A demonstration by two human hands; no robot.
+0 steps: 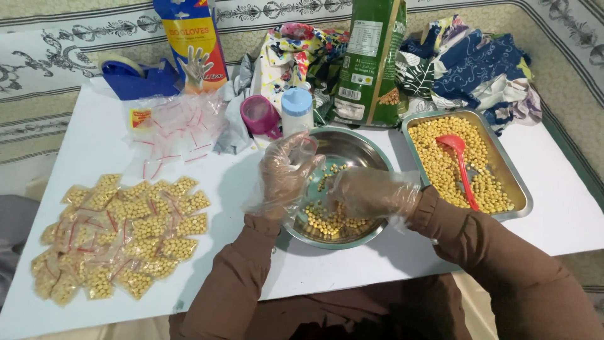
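Observation:
Both my hands wear clear plastic gloves and hover over a round steel bowl (368,151) holding a layer of yellow chickpeas (330,220). My left hand (286,173) is raised at the bowl's left rim, fingers curled; whether it pinches a small clear bag I cannot tell. My right hand (371,192) reaches down into the bowl, fingers bent over the chickpeas. A heap of small filled zip bags (123,233) lies at the left of the white table (560,214).
A steel tray (519,195) of chickpeas with a red spoon (459,160) stands right of the bowl. Empty zip bags (173,129), a glove box (192,41), a blue tape dispenser (135,75), a pink cup (259,116), a white bottle (297,110), a green sack (371,63) and cloths (478,69) line the back.

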